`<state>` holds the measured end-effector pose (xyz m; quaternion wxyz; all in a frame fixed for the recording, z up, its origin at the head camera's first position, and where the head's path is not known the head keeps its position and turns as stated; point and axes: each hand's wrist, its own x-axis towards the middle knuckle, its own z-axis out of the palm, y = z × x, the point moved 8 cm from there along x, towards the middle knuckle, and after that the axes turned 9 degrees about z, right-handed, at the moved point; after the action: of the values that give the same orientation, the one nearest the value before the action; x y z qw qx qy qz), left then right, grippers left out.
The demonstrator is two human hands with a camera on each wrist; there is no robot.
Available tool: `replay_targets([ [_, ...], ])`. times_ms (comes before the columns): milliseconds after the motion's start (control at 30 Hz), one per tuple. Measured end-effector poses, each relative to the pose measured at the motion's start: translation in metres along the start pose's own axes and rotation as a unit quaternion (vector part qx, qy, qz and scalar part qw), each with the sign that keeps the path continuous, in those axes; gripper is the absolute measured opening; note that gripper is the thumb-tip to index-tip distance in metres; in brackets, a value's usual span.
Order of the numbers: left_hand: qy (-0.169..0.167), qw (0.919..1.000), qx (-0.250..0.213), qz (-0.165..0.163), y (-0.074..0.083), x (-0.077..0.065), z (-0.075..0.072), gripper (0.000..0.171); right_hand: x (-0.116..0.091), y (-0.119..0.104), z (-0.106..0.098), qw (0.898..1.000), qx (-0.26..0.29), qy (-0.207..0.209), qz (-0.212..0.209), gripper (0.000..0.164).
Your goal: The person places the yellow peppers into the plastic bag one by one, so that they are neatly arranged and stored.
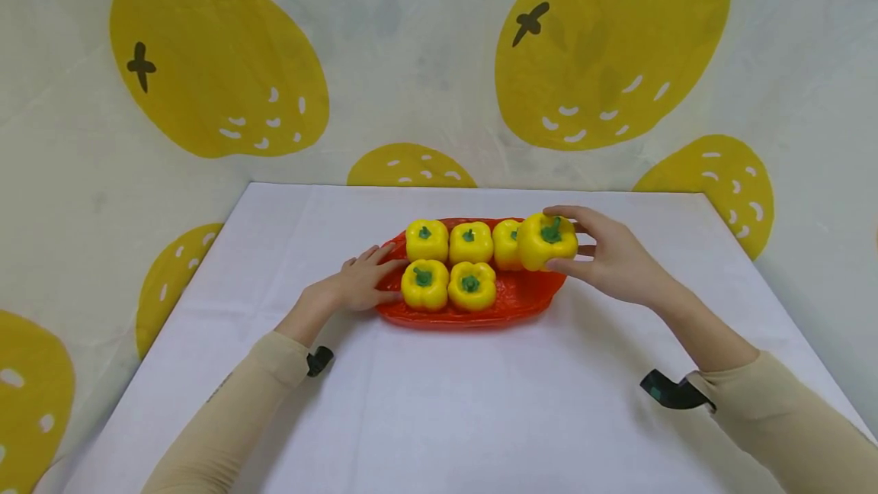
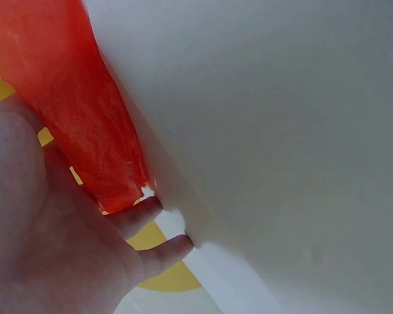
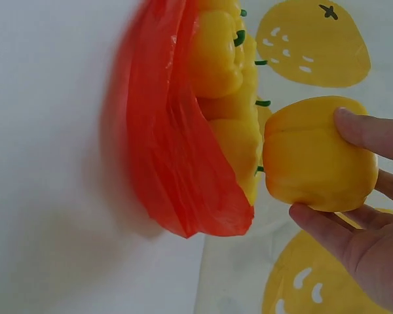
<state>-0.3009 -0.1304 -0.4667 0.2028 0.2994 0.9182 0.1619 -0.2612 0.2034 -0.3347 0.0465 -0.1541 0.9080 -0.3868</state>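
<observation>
Several yellow bell peppers (image 1: pixel 425 286) with green stems stand in two rows in a red tray (image 1: pixel 521 297), which looks wrapped in red plastic. My right hand (image 1: pixel 613 261) grips another yellow bell pepper (image 3: pixel 321 154) between thumb and fingers. In the right wrist view that pepper is raised above the tray's rim, apart from the peppers inside. In the head view it partly hides the pepper at the back right of the tray. At the tray's left end, my left hand (image 1: pixel 360 280) rests with fingers spread against the red side (image 2: pixel 85 118), thumb near the front-left pepper.
A white cloth (image 1: pixel 439 402) covers the table under the tray. Behind the table hangs a pale sheet (image 1: pixel 411 44) printed with large yellow fruit. Dark wrist-worn devices (image 1: pixel 675 391) stick out from both beige sleeves.
</observation>
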Motion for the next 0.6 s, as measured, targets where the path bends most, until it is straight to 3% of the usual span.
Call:
replay_targets([
  [600, -0.003, 1.0, 0.004, -0.006, -0.001, 0.0, 0.001, 0.075, -0.006, 0.006, 0.025, 1.0, -0.005, 0.004, 0.011, 0.072],
])
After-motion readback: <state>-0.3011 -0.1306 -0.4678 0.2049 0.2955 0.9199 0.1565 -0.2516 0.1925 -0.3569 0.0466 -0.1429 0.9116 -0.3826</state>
